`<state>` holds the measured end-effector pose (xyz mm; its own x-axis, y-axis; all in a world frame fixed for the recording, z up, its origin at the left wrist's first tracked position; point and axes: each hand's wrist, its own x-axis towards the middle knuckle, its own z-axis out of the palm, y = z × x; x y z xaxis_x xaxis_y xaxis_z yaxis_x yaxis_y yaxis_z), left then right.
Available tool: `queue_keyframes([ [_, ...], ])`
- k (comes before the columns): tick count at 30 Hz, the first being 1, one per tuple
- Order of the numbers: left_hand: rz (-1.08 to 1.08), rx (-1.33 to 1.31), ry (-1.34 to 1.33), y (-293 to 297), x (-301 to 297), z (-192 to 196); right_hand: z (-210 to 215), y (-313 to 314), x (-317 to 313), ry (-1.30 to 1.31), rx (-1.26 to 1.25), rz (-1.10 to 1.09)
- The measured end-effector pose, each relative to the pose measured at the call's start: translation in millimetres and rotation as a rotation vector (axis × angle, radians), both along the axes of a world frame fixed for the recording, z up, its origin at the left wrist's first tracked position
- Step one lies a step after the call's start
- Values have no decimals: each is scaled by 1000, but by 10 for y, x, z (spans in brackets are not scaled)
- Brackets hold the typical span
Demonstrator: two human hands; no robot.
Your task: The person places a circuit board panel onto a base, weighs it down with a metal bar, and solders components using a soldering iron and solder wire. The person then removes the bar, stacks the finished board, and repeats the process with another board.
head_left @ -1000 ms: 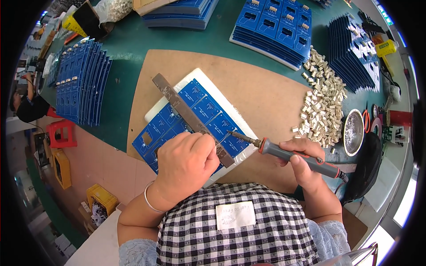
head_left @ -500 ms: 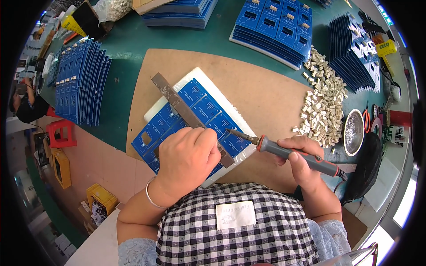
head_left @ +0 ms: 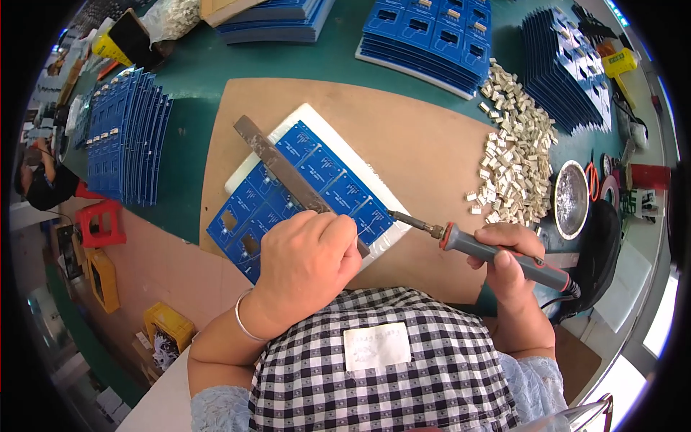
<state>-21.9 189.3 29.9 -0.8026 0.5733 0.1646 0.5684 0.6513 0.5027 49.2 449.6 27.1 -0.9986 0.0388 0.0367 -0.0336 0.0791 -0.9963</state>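
Note:
A blue circuit board panel (head_left: 344, 189) lies tilted on a white foam pad (head_left: 241, 173), with a brown bar (head_left: 277, 160) across it. My left hand (head_left: 306, 255) is closed in a fist over the lower end of the bar and hides part of the board. A thin strand, which looks like solder wire (head_left: 362, 232), pokes out by its thumb. Between the fingers and thumb of my right hand (head_left: 509, 261) is a grey and red soldering iron (head_left: 475, 247). Its tip is at the board's right corner; whether it touches is too small to tell.
A brown work sheet (head_left: 425, 144) lies under the pad. Loose white connectors (head_left: 515, 165) are heaped at right, beside a metal bowl (head_left: 571, 199) and orange-handled scissors (head_left: 592, 183). Blue board stacks stand at left (head_left: 122, 144), at the back (head_left: 432, 43) and at far right (head_left: 558, 72).
The soldering iron has moved right across the board, from inside it to its right corner. My left hand stays closed over the bar. The whole view has shifted slightly.

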Motion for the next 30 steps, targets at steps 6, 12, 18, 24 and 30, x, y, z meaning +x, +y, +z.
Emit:
queue_keyframes([
  [6,-28,-19,0,67,6,4,-61,58,80,28,62,55],
  [12,-29,-21,16,95,9,-18,-85,26,74,-2,60,51],
  [18,-30,-16,35,113,-5,-44,-101,11,58,4,59,56],
  [24,-30,-30,63,128,-39,-53,-97,-7,36,-19,60,54],
  [30,-26,-31,90,161,-69,-83,-112,-4,4,-4,52,68],
])
